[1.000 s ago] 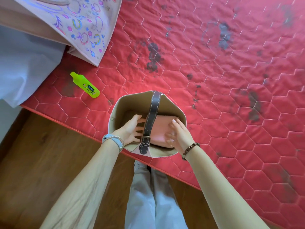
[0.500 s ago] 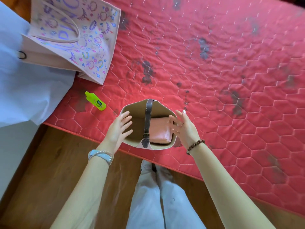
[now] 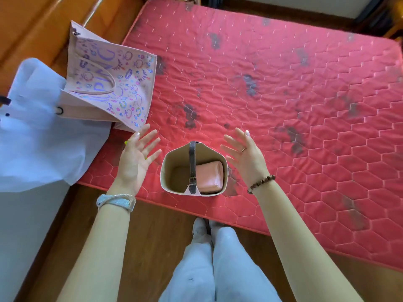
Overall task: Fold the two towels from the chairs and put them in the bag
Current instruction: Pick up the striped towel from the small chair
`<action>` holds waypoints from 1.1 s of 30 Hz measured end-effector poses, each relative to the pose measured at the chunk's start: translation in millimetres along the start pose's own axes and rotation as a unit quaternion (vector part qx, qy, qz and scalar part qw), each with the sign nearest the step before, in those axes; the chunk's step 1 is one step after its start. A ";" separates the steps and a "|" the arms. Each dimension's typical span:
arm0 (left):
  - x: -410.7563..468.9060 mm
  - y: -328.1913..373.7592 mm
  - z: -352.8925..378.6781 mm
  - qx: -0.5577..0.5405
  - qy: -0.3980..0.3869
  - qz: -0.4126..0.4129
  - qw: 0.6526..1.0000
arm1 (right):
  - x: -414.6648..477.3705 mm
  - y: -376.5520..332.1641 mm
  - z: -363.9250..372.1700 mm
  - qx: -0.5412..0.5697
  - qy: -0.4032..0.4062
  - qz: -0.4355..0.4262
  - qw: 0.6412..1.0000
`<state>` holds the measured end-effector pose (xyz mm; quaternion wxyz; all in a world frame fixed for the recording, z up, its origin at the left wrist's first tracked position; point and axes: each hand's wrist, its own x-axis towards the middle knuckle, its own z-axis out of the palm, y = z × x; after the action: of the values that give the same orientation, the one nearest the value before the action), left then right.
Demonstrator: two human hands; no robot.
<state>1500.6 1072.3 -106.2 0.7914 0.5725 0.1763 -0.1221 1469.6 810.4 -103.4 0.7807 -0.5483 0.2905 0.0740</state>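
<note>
At the mattress [image 3: 283, 88] edge the bag [image 3: 174, 168], towel [image 3: 209, 177] apparently folded inside, stands between two spread hands [image 3: 134, 162] [image 3: 248, 159].

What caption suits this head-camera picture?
Empty left hand and right hand flank a bag holding a folded pink towel on a red mattress.

a bedroom in a home is shown. a big red quilted mattress [image 3: 283, 105] is laid bare, with dark spots on it. a brown wood floor [image 3: 152, 236] is seen beside it. a small bag [image 3: 172, 171] is set on the mattress, a drawn-on tote bag [image 3: 113, 83] is laid at its corner, and orange wood furniture [image 3: 32, 22] is seen behind.
</note>
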 end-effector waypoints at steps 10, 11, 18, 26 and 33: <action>-23.4 19.7 40.9 0.018 -0.084 0.028 0.996 | -46.5 -21.8 -42.4 0.040 0.042 -0.114 0.992; -25.3 20.1 49.6 0.019 -0.097 0.027 0.995 | -51.0 -24.0 -46.8 0.050 0.044 -0.117 0.991; -37.9 13.1 122.2 0.032 -0.182 0.013 0.983 | -88.5 -41.0 -96.6 0.128 0.076 -0.143 0.979; -94.4 -28.1 215.6 0.054 -0.286 -0.024 0.956 | -167.7 -39.8 -198.8 0.195 0.148 -0.182 0.953; -183.4 -79.2 309.1 0.061 -0.346 -0.060 0.934 | -254.4 -30.9 -294.7 0.220 0.218 -0.206 0.928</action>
<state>1345.8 752.4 -10.5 0.7581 0.5305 -0.0827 -0.3702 1164.6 585.1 -10.0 0.7970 -0.4134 0.3432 -0.2758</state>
